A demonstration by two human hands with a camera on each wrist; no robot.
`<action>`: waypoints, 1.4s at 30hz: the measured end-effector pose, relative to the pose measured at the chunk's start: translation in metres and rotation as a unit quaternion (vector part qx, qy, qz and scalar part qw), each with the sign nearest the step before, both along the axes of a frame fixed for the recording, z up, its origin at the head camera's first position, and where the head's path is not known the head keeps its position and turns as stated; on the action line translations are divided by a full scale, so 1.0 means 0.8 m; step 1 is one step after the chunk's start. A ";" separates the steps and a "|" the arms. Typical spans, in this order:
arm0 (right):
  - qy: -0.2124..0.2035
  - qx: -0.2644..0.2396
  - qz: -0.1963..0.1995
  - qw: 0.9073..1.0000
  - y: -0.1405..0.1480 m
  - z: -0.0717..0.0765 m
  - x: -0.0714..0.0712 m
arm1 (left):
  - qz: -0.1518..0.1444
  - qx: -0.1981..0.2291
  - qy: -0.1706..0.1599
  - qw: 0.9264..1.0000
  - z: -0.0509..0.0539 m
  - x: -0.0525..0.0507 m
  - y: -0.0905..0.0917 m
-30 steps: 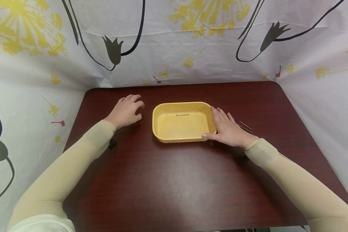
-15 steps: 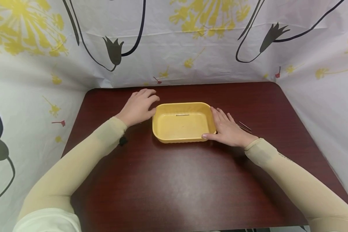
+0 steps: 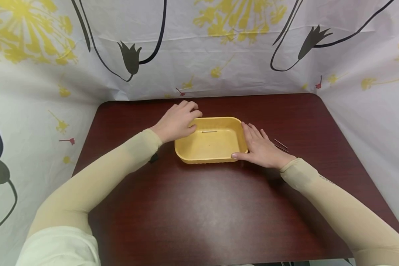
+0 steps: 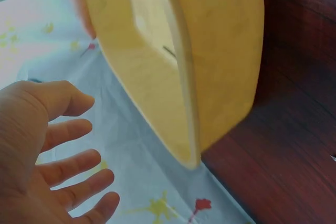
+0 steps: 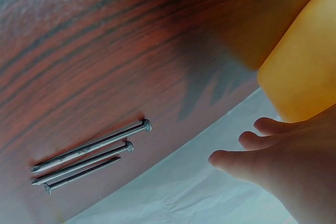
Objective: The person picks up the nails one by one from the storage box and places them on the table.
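Observation:
A yellow plastic tub (image 3: 209, 146) stands on the dark red-brown table, with one nail (image 3: 209, 131) lying in it. My left hand (image 3: 177, 122) hovers over the tub's back left corner, fingers loosely bent; the left wrist view shows nothing between the thumb and fingers (image 4: 79, 184). On the tub's right end rests my right hand (image 3: 261, 149), its fingers straight along the wall and the thumb over the front rim. Beyond that hand, three nails (image 5: 81, 163) lie side by side on the table.
The table (image 3: 199, 214) has a glossy wood-grain top. Patterned white cloth (image 3: 199, 55) hangs behind it and along both sides. A small dark object (image 3: 153, 158) shows beneath the left wrist, its kind unclear.
My left hand has moved rightward from the table left of the tub to above its back left corner. The right hand and the tub have stayed in place.

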State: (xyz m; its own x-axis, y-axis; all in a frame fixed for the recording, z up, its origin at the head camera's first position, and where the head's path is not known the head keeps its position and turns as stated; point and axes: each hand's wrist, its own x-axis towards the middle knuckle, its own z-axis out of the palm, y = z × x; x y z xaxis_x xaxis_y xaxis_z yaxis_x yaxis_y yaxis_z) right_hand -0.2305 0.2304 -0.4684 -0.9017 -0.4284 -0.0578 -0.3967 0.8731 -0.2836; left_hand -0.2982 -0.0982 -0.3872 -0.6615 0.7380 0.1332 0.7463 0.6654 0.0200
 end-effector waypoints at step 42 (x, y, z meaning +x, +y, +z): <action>-0.001 -0.014 0.001 1.000 0.002 -0.003 0.000 | -0.007 -0.146 -0.052 0.988 -0.053 -0.026 0.128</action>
